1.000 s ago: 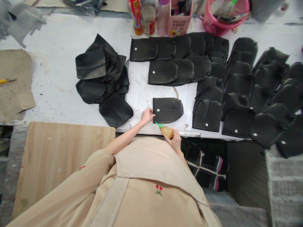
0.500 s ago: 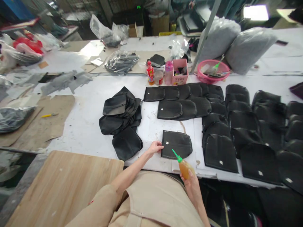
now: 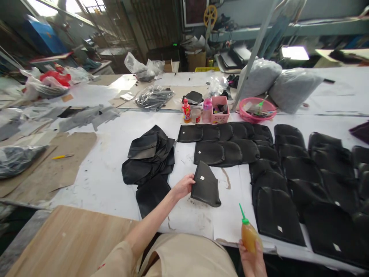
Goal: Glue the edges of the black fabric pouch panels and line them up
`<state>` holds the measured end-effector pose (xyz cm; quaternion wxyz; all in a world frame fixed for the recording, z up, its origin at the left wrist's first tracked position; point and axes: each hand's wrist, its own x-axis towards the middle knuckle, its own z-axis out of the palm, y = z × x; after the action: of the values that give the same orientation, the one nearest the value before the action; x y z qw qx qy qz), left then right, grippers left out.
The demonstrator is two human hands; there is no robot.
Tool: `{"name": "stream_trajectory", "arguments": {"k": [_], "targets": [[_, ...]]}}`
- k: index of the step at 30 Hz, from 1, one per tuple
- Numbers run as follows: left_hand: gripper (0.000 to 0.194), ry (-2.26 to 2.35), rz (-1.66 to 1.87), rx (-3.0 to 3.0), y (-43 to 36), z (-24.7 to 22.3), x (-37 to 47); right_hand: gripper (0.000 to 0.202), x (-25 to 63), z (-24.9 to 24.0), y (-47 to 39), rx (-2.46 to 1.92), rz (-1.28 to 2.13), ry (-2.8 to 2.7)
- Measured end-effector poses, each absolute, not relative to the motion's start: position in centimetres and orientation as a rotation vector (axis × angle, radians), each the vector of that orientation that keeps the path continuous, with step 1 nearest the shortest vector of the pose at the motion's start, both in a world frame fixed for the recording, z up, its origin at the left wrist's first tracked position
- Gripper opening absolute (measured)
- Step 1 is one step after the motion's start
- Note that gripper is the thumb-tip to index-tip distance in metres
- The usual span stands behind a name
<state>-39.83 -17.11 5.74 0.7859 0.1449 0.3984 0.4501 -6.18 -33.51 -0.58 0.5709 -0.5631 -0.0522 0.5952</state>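
Note:
My left hand [image 3: 185, 185] pinches the left edge of a black panel [image 3: 205, 186] with a small white tag; the panel is tilted and bent above the white table surface [image 3: 198, 223]. In my right hand [image 3: 251, 257] is a bottle of amber liquid [image 3: 249, 235], its green nozzle pointing up, near the table's front edge. Overlapping black panels [image 3: 276, 207] lie in rows on the right, several with white tags. To the left of the held panel sits a loose heap of black pieces [image 3: 150, 157].
A wooden board [image 3: 72, 238] is at the front left. A yellow cutter [image 3: 62, 156] lies on brown cardboard [image 3: 77, 150]. Farther back stand a red-capped bottle [image 3: 186, 111], a pink box [image 3: 220, 115] and a pink basin [image 3: 245, 115]. A metal post [image 3: 253, 54] rises behind. A person stands far back.
My left hand has lifted the panel off the table, and it now bends. My right hand has moved right with the bottle, away from the panel. The view has tilted up.

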Motion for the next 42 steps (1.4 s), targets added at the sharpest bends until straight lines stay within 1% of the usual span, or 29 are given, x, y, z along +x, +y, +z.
{"name": "stream_trajectory", "arguments": {"k": [4,8,10,14,17,22,27,31,36,42], "targets": [[0.024,0.942,0.976,0.412,-14.7,6.9,-42.2,0.048,-6.6,0.0,-32.8,-1.393,1.368,0.146],[0.021,0.986,0.974,0.456,-13.5,6.9,-43.1,0.038,-7.5,0.2,-32.7,-1.391,1.363,0.108],[0.021,0.971,0.996,0.462,-12.8,7.0,-43.0,0.037,-7.8,0.1,-32.9,-1.38,1.37,0.084],[0.023,0.952,1.103,0.482,-10.3,7.4,-42.5,0.045,-8.0,0.1,-33.2,-1.361,1.36,0.156],[0.028,0.968,1.187,0.472,-8.1,7.4,-42.6,0.053,-8.0,0.6,-33.3,-1.38,1.342,0.179],[0.029,0.946,1.287,0.377,-5.0,5.1,-43.8,0.056,-8.5,1.4,-33.4,-1.381,1.304,0.195],[0.021,1.054,1.312,0.203,-3.1,0.9,-45.5,0.05,-8.9,1.5,-34.0,-1.397,1.307,0.209],[0.017,1.191,1.328,0.101,-3.1,-1.8,-47.0,0.044,-9.0,1.5,-34.5,-1.427,1.259,0.196],[0.018,1.238,1.319,0.081,-3.5,-3.0,-48.1,0.042,-9.1,1.2,-34.8,-1.461,1.268,0.167],[0.014,1.24,1.358,0.064,-2.7,-3.2,-48.2,0.056,-9.5,1.1,-34.2,-1.417,1.279,0.266]]}}
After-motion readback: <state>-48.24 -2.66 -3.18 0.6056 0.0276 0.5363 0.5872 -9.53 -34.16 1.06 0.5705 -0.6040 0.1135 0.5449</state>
